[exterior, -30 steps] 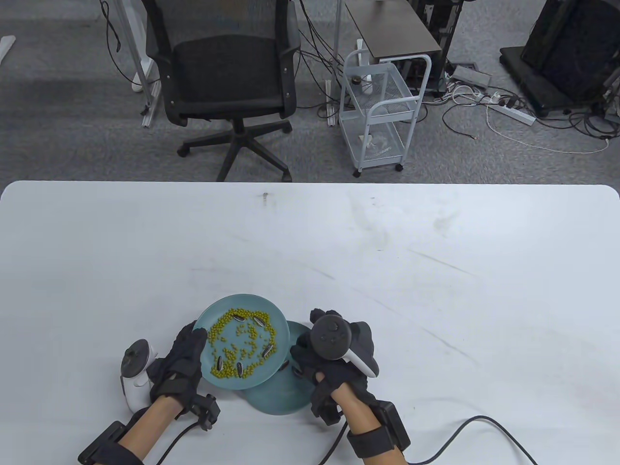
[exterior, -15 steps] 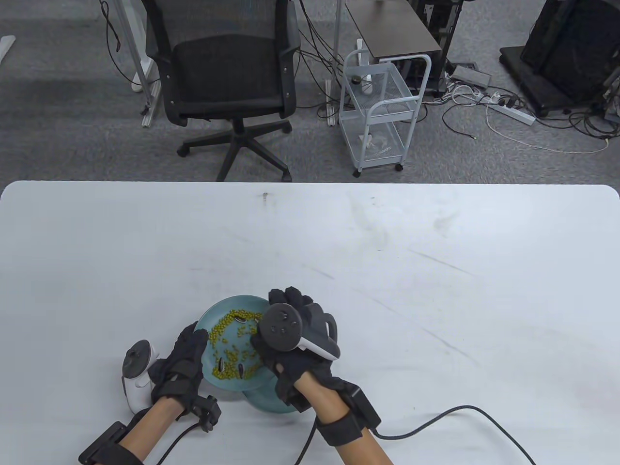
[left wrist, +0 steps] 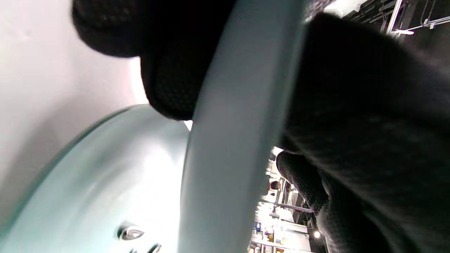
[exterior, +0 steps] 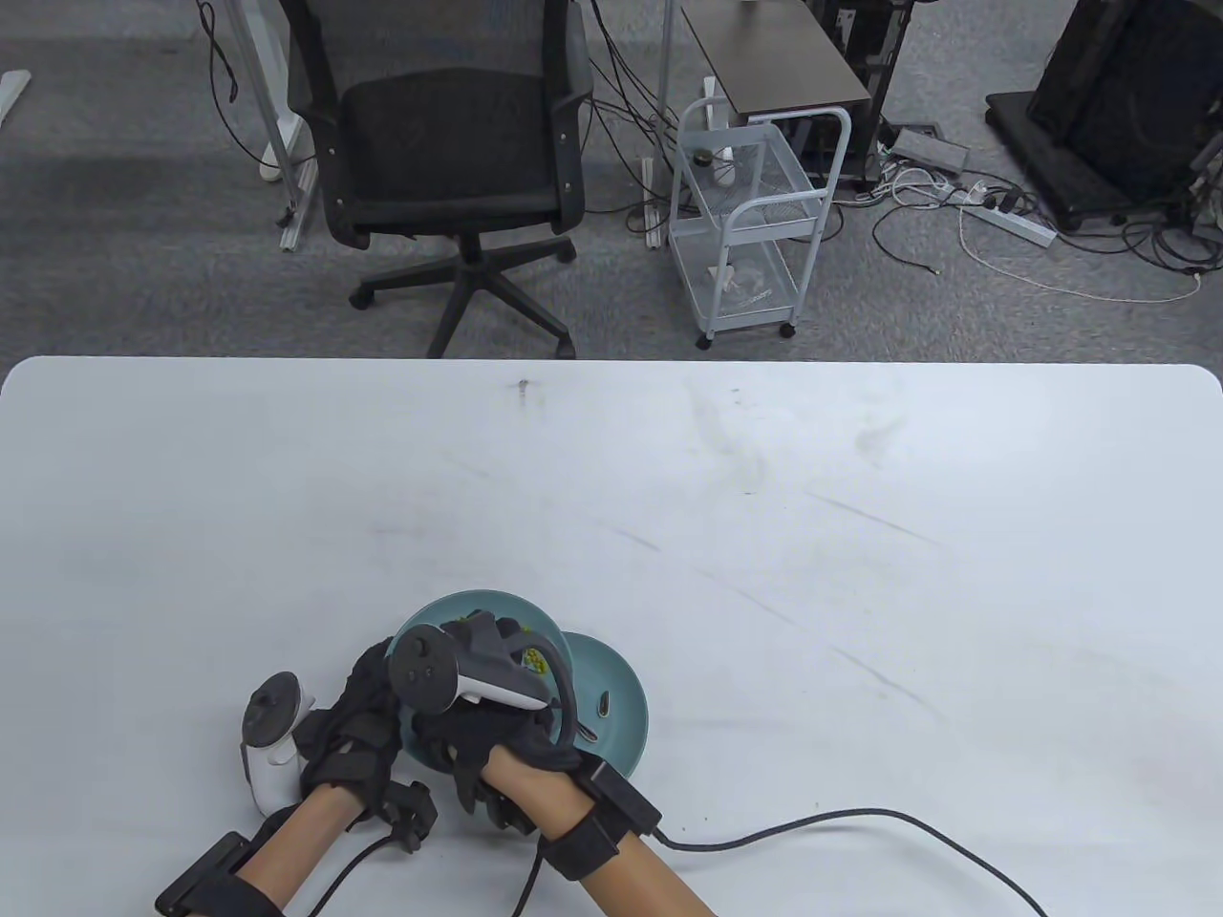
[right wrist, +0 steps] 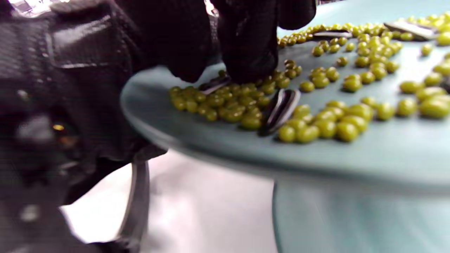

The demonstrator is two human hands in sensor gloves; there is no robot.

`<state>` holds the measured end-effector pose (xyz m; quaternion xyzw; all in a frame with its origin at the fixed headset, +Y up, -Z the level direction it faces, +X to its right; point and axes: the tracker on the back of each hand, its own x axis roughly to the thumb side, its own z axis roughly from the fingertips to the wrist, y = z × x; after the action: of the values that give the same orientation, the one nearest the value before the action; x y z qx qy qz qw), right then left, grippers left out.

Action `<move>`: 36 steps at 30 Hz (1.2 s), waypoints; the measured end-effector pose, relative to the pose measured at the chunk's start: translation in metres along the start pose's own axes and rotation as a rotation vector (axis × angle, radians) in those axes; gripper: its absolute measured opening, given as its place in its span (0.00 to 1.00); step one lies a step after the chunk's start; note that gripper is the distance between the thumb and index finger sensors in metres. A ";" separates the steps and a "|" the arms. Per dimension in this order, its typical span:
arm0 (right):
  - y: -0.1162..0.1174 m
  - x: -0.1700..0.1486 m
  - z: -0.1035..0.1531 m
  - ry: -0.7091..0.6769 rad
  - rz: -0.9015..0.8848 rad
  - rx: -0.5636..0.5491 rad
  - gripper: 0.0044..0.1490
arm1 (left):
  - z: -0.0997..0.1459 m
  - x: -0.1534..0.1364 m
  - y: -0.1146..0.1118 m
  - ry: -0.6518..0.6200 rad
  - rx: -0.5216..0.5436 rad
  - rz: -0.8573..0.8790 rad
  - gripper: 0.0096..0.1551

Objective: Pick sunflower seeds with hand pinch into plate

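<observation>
Near the desk's (exterior: 860, 535) front edge, left of centre: two teal plates, overlapping. Upper plate (exterior: 478, 604) tilted, carrying green beans (right wrist: 316, 123) and striped seeds (right wrist: 281, 109), its left rim gripped by left hand (exterior: 358, 726), thumb on top and fingers (left wrist: 168, 70) underneath in left wrist view. Lower plate (exterior: 621, 702) flat on the desk, just right of and partly under the upper one, with two seeds (exterior: 606, 706) lying on its right half. Right hand (exterior: 487, 735) reaching across over the upper plate, fingertips (right wrist: 249, 59) pressed down among beans at the plate's near-left part, touching one seed (right wrist: 214, 84) there; cannot tell whether the seed is actually pinched. Another seed just beside it, more near the far rim. Cable (exterior: 860, 821) trailing from right wrist toward the desk's front right.
</observation>
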<state>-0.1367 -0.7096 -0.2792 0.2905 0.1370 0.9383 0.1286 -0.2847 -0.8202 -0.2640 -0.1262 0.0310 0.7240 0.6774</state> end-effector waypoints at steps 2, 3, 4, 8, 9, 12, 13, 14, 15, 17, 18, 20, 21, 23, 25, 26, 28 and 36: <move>0.000 0.001 0.002 0.004 0.039 -0.025 0.24 | 0.000 0.000 0.000 -0.004 -0.002 -0.001 0.28; 0.000 0.002 0.002 0.005 0.052 -0.030 0.23 | 0.000 0.000 -0.001 -0.004 -0.002 0.001 0.28; 0.001 0.002 0.003 0.002 0.060 -0.025 0.23 | 0.000 -0.001 -0.001 -0.002 -0.005 0.005 0.28; 0.002 0.001 0.002 0.001 0.073 -0.029 0.22 | 0.000 -0.001 -0.002 0.003 -0.010 -0.006 0.28; 0.002 0.000 0.002 0.005 0.075 -0.039 0.22 | 0.000 -0.001 -0.002 0.003 -0.011 -0.006 0.28; 0.003 -0.002 0.002 0.007 0.073 -0.046 0.22 | 0.000 -0.001 -0.002 0.003 -0.011 -0.004 0.28; 0.003 -0.002 0.002 0.005 0.074 -0.047 0.22 | 0.000 -0.001 -0.002 0.002 -0.011 -0.004 0.28; 0.004 0.000 0.003 0.002 0.088 -0.049 0.22 | 0.000 -0.001 -0.003 0.002 -0.011 -0.010 0.28; 0.005 0.002 0.003 -0.002 0.099 -0.045 0.22 | 0.000 -0.001 -0.003 0.001 -0.011 -0.016 0.28; 0.007 0.006 0.004 -0.006 0.116 -0.051 0.22 | 0.000 -0.001 -0.003 0.000 -0.011 -0.020 0.28; 0.007 0.007 0.004 -0.005 0.133 -0.051 0.22 | 0.000 -0.001 -0.003 0.001 -0.010 -0.018 0.28; 0.008 0.008 0.005 -0.001 0.144 -0.055 0.22 | 0.000 -0.001 -0.003 0.002 -0.007 -0.015 0.28; 0.008 0.008 0.005 0.001 0.149 -0.059 0.22 | 0.000 0.000 -0.003 0.003 -0.006 -0.014 0.28; 0.009 0.009 0.006 -0.006 0.151 -0.071 0.21 | 0.000 0.000 -0.003 0.004 -0.005 -0.014 0.28; 0.009 0.011 0.006 -0.012 0.169 -0.070 0.21 | 0.000 0.000 -0.003 0.004 -0.005 -0.022 0.28; 0.010 0.012 0.006 -0.014 0.178 -0.072 0.21 | 0.000 0.000 -0.003 0.004 -0.005 -0.024 0.28; 0.010 0.014 0.007 -0.018 0.189 -0.077 0.21 | 0.000 0.000 -0.003 0.004 -0.005 -0.023 0.28; 0.011 0.014 0.009 -0.024 0.196 -0.072 0.21 | 0.000 0.000 -0.003 0.006 -0.013 -0.028 0.28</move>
<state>-0.1444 -0.7133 -0.2608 0.3087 0.0726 0.9472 0.0481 -0.2818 -0.8203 -0.2637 -0.1332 0.0267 0.7141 0.6867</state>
